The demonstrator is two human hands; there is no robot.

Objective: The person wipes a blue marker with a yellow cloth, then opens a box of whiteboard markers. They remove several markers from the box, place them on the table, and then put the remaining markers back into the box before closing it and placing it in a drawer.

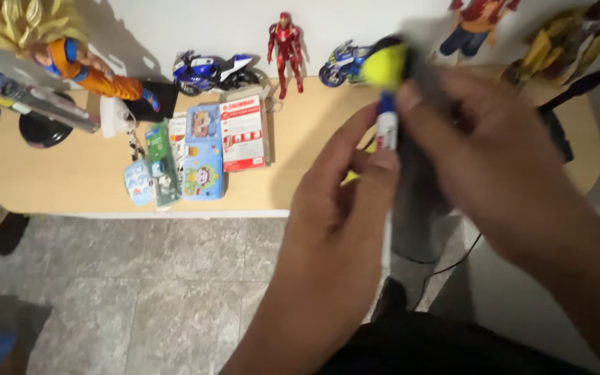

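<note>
The left hand [342,208] is raised in front of the camera, thumb and fingers pinched together on the lower barrel of a blue and white marker [386,125]. The right hand [494,160] comes in from the right, blurred, its fingers curled around a dark tube-like object [418,201] that runs down behind the left fingers; how firmly they clamp it I cannot tell. Just above both sets of fingertips sits a blurred yellow ball-shaped top [387,66].

Beyond the fingers lies a light wooden shelf [300,146]. Left of the left fingers, flat packets and boxes [203,149] lie in a cluster. Further back, against the white wall, stand a red armoured figure [285,50], a blue toy motorcycle [213,71] and, far left, an orange-clad figure with yellow hair [57,52]. A second blue motorcycle [342,66] peeks out just left of the yellow top
</note>
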